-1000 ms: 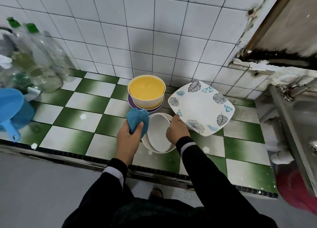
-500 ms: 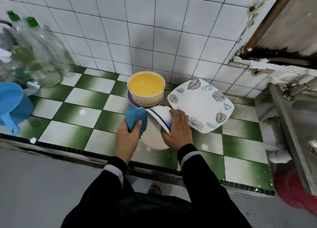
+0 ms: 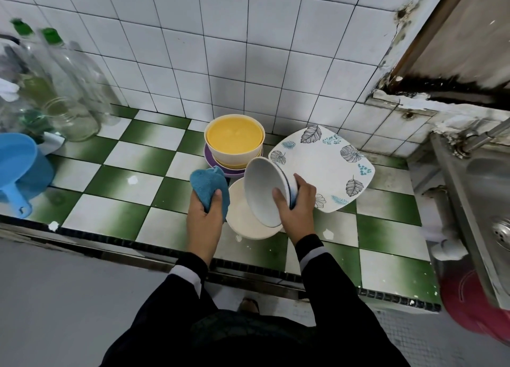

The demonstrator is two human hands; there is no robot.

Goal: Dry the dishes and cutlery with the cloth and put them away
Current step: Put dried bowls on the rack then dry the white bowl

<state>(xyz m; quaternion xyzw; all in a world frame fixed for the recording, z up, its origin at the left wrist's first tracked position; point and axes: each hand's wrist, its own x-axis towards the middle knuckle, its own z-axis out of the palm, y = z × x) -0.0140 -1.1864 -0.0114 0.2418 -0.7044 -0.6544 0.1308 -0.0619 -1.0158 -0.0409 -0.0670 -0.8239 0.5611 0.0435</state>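
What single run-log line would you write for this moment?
left hand: grips blue cloth | right hand: holds white bowl tilted over cream bowl | cloth apart from white bowl

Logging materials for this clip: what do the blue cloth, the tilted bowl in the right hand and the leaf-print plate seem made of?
Blue cloth: fuzzy pile, soft bunched folds; likely microfibre or terry. Bowl: smooth, slightly glossy white, thin blue rim line; ceramic or melamine, cannot tell. Leaf-print plate: thin, smooth, printed pattern; probably melamine.
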